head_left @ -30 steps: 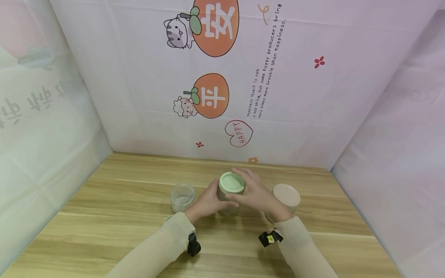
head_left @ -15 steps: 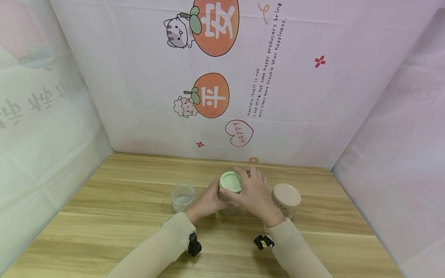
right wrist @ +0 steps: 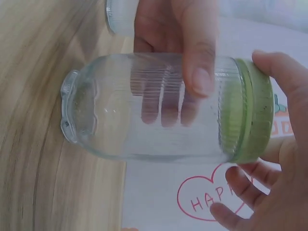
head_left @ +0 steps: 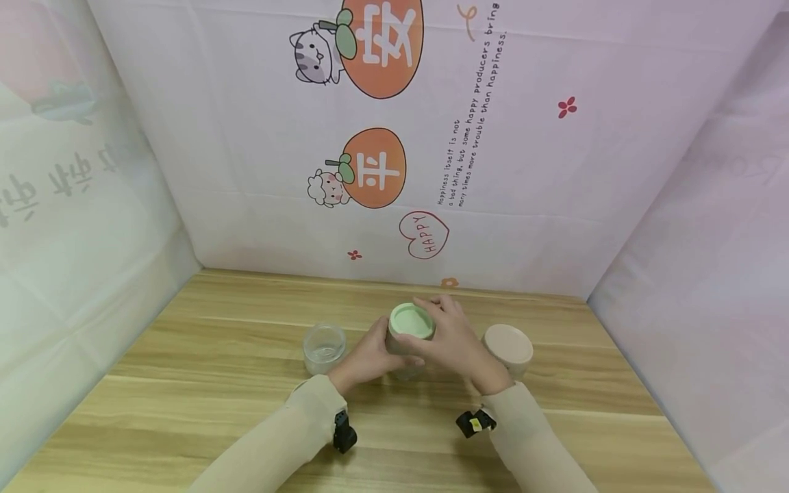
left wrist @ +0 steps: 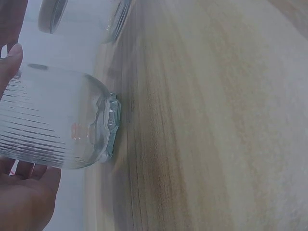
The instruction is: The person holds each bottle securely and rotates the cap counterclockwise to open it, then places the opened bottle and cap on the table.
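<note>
A clear glass jar [right wrist: 115,139] with ribbed sides stands upright on the table in the middle of the head view, capped by a light green screw lid [head_left: 411,320]. My left hand [head_left: 370,352] grips the jar's body from the left, thumb across the near side and fingers behind the glass in the right wrist view. Around the lid's rim, my right hand [head_left: 453,342] holds with thumb at the near edge and index finger at the far edge. Its other fingers are spread beside the lid. In the left wrist view, the jar's scalloped base [left wrist: 113,125] shows close over the table.
To the left stands a lidless clear glass jar [head_left: 323,352]. On the right, partly behind my right wrist, is a jar with a beige lid [head_left: 508,344]. The wooden table [head_left: 203,383] ends at a printed white cloth backdrop [head_left: 524,239], with cloth at both sides.
My right hand has turned on the green lid, its wrist swinging left and then back right. The left hand and the jar have stayed in place.
</note>
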`<state>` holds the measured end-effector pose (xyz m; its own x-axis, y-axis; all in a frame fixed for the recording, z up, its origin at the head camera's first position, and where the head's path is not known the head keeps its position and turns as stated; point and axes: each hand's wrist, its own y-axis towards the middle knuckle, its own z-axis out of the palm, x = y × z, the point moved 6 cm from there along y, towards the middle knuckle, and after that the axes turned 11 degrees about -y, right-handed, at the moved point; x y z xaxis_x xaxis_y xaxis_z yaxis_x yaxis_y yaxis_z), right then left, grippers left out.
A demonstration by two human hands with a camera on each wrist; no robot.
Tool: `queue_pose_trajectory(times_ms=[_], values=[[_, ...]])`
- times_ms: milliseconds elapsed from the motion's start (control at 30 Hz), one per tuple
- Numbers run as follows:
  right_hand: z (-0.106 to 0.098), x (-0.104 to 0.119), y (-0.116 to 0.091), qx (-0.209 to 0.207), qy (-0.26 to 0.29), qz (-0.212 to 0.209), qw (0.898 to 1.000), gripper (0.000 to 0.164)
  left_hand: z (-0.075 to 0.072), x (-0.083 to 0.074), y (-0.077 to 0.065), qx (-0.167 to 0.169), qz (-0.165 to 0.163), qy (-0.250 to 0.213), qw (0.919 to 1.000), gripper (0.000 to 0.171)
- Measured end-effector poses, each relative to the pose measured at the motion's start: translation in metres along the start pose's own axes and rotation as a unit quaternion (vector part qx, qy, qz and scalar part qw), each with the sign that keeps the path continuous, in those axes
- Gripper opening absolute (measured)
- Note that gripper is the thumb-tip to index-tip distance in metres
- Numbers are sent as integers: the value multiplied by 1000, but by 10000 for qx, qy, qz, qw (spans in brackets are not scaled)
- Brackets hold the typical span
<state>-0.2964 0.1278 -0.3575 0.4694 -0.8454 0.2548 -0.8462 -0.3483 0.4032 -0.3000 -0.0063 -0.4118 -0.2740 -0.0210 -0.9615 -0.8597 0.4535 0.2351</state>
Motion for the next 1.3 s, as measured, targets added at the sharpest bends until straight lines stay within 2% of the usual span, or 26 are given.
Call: queue_pose_trajectory(times_ms=[200, 567, 767, 967, 1067, 1233, 1300], values=[[-2, -7, 2, 333, 492, -76, 9982, 77, 1, -15, -4, 73, -49, -23, 10000, 81], [-3, -15, -2, 840, 1155, -338, 9892, 70, 2, -16, -6, -45, -283, -13, 9996, 86], [-2, -14, -3, 846, 1181, -484, 9882, 69, 2, -13, -7, -122, -350, -63, 9993, 87], [-4, -11, -2, 802, 1207, -718, 9868, 69, 0, -18, -9, -2, -182, 95, 9998, 83], [-5, -8, -2, 726, 1222, -862, 9861, 68, -2, -18, -11, 18, -301, 123, 9995, 81], [-7, -9, -3, 633, 1064, -638, 9902, 69, -7, -13, -10, -13, -443, 46, 9990, 77], [-8, -9, -4, 552, 934, -551, 9926, 70, -8, -6, -7, -24, -424, 14, 9991, 76]])
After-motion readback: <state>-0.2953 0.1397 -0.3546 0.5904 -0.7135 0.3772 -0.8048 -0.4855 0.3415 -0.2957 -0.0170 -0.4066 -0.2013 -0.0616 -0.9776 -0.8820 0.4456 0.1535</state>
